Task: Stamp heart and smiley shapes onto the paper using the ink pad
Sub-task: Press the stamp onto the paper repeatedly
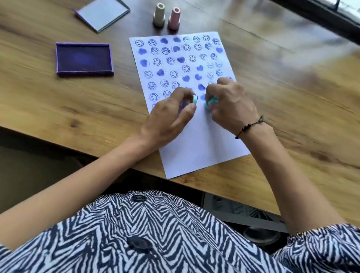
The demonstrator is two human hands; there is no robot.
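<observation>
Head view: both hands low over paper (203, 139), mid-sheet, at edge of stamped rows. Left hand (168, 116) pinched on small stamp (194, 99), right hand (230, 106) clamped on teal stamp (210, 102); side by side, likely filling next row. Ink pad (84, 58) open at left, within reach for re-inking; lid (102, 13) parked behind. Two spare stamps (166, 16) upright beyond sheet.

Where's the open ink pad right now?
In the head view, the ink pad lies open on the wooden table, left of the paper, with its detached lid beyond it.
</observation>
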